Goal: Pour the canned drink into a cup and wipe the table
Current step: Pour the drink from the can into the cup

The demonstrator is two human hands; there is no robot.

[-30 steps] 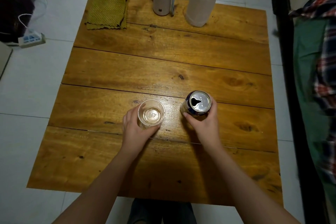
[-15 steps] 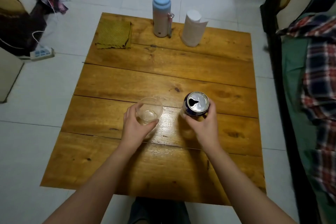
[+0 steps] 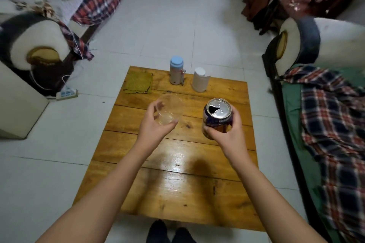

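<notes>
My left hand grips a clear plastic cup, lifted above the wooden table and tilted with its mouth facing away from me. My right hand holds an opened dark blue drink can upright in the air, its silver top and dark opening toward me. Cup and can are apart, side by side. A folded yellow-green cloth lies at the table's far left corner.
A flask with a light blue lid and a white paper roll stand at the table's far edge. A power strip lies on the tiled floor to the left. Sofas flank the table, plaid cloth on the right one.
Both hands have lifted the cup and the can off the table. The cup has tilted away from me. The camera view has risen and shows more of the room.
</notes>
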